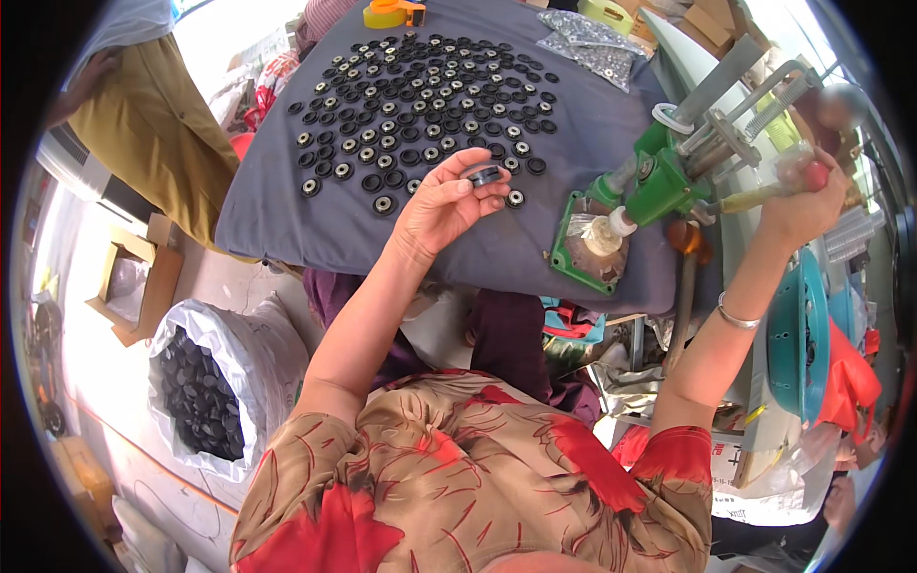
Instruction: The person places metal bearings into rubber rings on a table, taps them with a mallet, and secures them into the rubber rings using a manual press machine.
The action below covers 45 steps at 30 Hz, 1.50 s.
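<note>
My left hand (447, 202) pinches a small black round part (484, 176) between thumb and fingers, just above the grey cloth-covered table (277, 224). Several rows of the same black round parts (420, 105) lie spread on the cloth beyond it. My right hand (800, 205) grips the red-tipped lever handle (800, 181) of a green hand press (659, 181) that stands at the table's right edge. The press base (587, 250) holds a clear piece under the ram.
A white sack full of black parts (205, 387) stands on the floor at the left. A teal basin (798, 334) sits at the right. Bags of small metal pieces (592, 43) and a yellow tape dispenser (394, 11) lie at the table's far side. Another person (143, 115) stands at far left.
</note>
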Tool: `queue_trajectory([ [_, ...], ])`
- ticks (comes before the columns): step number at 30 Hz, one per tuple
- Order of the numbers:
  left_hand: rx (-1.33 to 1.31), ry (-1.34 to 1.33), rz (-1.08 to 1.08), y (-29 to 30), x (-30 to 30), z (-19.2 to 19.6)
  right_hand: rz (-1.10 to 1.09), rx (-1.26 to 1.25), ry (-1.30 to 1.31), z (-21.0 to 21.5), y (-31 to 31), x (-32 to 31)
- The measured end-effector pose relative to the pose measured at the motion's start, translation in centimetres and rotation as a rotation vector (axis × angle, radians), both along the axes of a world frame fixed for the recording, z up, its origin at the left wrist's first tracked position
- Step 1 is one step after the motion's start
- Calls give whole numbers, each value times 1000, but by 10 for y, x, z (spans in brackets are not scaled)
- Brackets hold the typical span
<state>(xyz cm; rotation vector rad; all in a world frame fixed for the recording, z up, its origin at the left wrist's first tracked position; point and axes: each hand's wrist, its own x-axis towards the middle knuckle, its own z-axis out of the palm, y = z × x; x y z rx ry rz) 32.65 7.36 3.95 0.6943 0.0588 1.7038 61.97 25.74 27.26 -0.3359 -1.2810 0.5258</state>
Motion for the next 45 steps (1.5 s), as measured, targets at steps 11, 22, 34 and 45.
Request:
queue_trajectory([
  [11, 25, -45, 53, -18, -13, 3, -39, -90, 68, 6, -11, -8],
  [22, 48, 53, 217, -40, -21, 24, 51, -118, 137, 3, -1, -2],
  [34, -71, 33, 226, -59, 25, 58, -326, 575, -546, -63, -129, -58],
  [45, -195, 16, 274, -66, 59, 65, 17, 400, -582, -150, -165, -129],
])
